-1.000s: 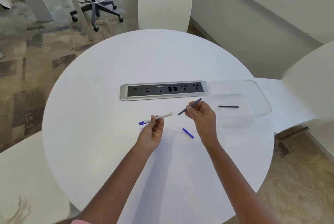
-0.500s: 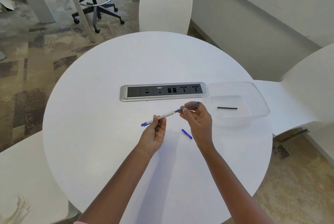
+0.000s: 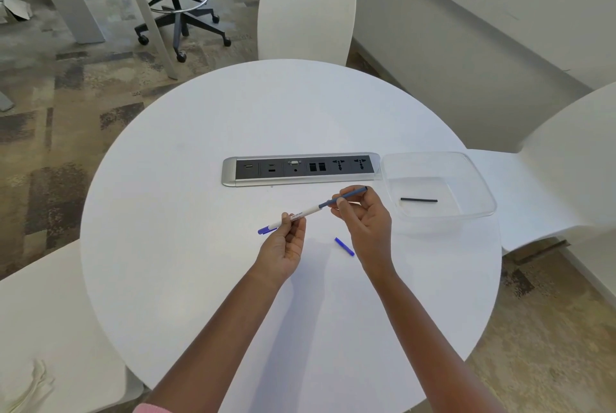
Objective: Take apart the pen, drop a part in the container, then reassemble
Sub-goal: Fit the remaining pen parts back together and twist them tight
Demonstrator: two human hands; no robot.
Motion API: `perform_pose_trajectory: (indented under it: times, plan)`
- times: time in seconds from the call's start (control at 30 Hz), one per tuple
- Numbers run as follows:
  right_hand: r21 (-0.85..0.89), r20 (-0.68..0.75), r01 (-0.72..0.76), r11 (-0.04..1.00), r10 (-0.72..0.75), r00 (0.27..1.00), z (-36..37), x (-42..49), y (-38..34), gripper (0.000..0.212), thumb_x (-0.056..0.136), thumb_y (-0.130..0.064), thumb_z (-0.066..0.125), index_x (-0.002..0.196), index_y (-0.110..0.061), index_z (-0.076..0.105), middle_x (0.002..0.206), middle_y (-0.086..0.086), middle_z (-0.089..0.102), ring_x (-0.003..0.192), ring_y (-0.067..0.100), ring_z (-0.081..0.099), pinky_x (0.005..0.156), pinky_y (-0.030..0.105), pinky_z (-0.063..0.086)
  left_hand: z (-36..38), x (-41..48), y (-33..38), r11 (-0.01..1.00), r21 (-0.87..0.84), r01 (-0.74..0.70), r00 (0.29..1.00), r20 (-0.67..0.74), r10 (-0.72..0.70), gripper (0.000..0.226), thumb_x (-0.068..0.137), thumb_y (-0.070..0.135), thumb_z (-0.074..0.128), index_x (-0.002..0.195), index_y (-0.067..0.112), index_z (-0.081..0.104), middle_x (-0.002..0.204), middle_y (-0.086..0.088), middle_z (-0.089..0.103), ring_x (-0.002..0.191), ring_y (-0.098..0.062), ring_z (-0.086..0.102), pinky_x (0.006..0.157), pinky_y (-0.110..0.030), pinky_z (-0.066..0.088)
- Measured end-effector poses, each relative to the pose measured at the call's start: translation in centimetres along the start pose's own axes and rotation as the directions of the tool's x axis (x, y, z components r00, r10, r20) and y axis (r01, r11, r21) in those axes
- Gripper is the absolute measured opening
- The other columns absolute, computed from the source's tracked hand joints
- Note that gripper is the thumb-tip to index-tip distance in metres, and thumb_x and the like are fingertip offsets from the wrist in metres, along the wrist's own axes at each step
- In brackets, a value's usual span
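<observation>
My left hand [image 3: 286, 242] pinches a white pen barrel [image 3: 308, 211] with a blue end cap at its left tip. My right hand [image 3: 365, 222] grips a grey-blue pen part [image 3: 350, 195] whose near end meets the barrel's open right end, so the two lie in one line above the table. A small blue piece [image 3: 344, 246] lies on the round white table [image 3: 166, 246] between my hands. A clear plastic container [image 3: 480, 186] stands to the right and holds a thin black rod [image 3: 419, 200].
A silver power and socket strip [image 3: 300, 167] is set into the table behind my hands. White chairs stand at the far side [image 3: 305, 12], the right [image 3: 566, 159] and the near left [image 3: 43, 329]. A wheeled stool [image 3: 176, 2] stands on the carpet beyond.
A second ago the barrel and the grey-blue part were held apart. My hands have come together, and the part's end now meets the barrel's open end.
</observation>
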State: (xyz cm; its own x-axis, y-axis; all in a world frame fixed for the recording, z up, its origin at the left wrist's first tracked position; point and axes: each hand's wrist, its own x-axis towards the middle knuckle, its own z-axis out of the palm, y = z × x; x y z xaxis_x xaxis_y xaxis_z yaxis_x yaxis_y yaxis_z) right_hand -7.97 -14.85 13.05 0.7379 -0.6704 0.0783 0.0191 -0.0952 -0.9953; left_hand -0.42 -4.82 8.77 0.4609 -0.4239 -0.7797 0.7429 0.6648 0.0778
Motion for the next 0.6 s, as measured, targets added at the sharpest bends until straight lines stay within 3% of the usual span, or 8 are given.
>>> perform_pose_trajectory:
  times: [0.07, 0.17, 0.3, 0.37, 0.47, 0.53, 0.6]
  plan:
    - [-0.016, 0.004, 0.008, 1.0, -0.008, 1.0, 0.0, 0.0, 0.2, 0.012, 0.086, -0.002, 0.054, 0.083, -0.014, 0.056, 0.083, 0.005, 0.065, 0.076, 0.004, 0.069, 0.075, 0.02, 0.058, 0.2, -0.2, -0.1, 1.0, 0.001, 0.006, 1.0, 0.003, -0.006, 0.016, 0.092, 0.008, 0.053, 0.085, -0.006, 0.057, 0.079, -0.014, 0.062, 0.09, -0.021, 0.06, 0.089, -0.034, 0.047]
    - [-0.05, 0.028, 0.01, 0.999, -0.009, 1.0, 0.0, 0.1, 0.5, 0.01, 0.086, -0.001, 0.055, 0.085, -0.011, 0.057, 0.081, -0.002, 0.067, 0.077, 0.004, 0.069, 0.073, 0.019, 0.056, 0.4, -0.3, -0.2, 1.0, 0.003, 0.009, 1.0, 0.012, -0.009, 0.015, 0.092, 0.008, 0.053, 0.089, -0.006, 0.058, 0.07, -0.016, 0.066, 0.084, -0.021, 0.062, 0.09, -0.033, 0.048]
    - [-0.162, 0.106, 0.051, 0.985, -0.034, 0.994, -0.1, 0.2, 0.9, 0.017, 0.084, -0.002, 0.058, 0.085, -0.019, 0.06, 0.085, -0.009, 0.066, 0.079, -0.002, 0.064, 0.071, 0.009, 0.051, 0.5, -0.3, -0.2, 1.0, -0.002, 0.011, 1.0, 0.017, -0.011, 0.014, 0.092, 0.006, 0.052, 0.09, -0.006, 0.059, 0.067, -0.016, 0.066, 0.112, -0.02, 0.056, 0.089, -0.034, 0.046]
    - [-0.198, 0.153, 0.057, 0.979, -0.026, 0.988, -0.2, 0.5, 1.1, 0.021, 0.083, -0.003, 0.058, 0.09, -0.023, 0.06, 0.091, -0.009, 0.064, 0.08, -0.004, 0.063, 0.072, 0.008, 0.05, 0.5, -0.3, -0.1, 1.0, 0.004, 0.009, 1.0, 0.016, -0.009, 0.015, 0.092, 0.006, 0.052, 0.095, -0.006, 0.059, 0.061, -0.016, 0.067, 0.117, -0.019, 0.055, 0.089, -0.033, 0.046]
    - [-0.273, 0.169, 0.03, 0.961, 0.017, 0.985, -0.6, 1.0, 1.8, 0.03, 0.082, -0.001, 0.056, 0.105, -0.02, 0.058, 0.096, -0.006, 0.062, 0.079, -0.004, 0.061, 0.067, 0.001, 0.045, 0.4, -0.3, 0.2, 1.0, 0.002, 0.008, 1.0, 0.016, -0.008, 0.016, 0.093, 0.006, 0.052, 0.082, -0.004, 0.057, 0.061, -0.014, 0.066, 0.112, -0.018, 0.055, 0.09, -0.031, 0.046]
    - [-0.359, 0.136, -0.014, 0.933, 0.067, 0.988, -1.0, 1.3, 2.7, 0.03, 0.081, 0.001, 0.053, 0.105, -0.017, 0.058, 0.096, 0.001, 0.064, 0.076, 0.001, 0.059, 0.062, -0.001, 0.043, 0.4, -0.3, 0.4, 1.0, 0.006, 0.006, 1.0, 0.016, -0.007, 0.017, 0.093, 0.007, 0.052, 0.08, -0.003, 0.056, 0.074, -0.012, 0.062, 0.105, -0.018, 0.055, 0.089, -0.029, 0.047]
    - [-0.483, 0.114, -0.058, 0.873, 0.129, 0.985, -1.6, 1.5, 4.0, 0.025, 0.081, 0.003, 0.051, 0.1, -0.011, 0.061, 0.098, 0.009, 0.065, 0.074, 0.01, 0.057, 0.059, 0.001, 0.042, 0.3, -0.2, 0.6, 1.0, 0.02, 0.002, 1.0, 0.011, -0.002, 0.017, 0.093, 0.007, 0.052, 0.079, -0.002, 0.056, 0.069, -0.011, 0.063, 0.095, -0.017, 0.057, 0.09, -0.026, 0.047]
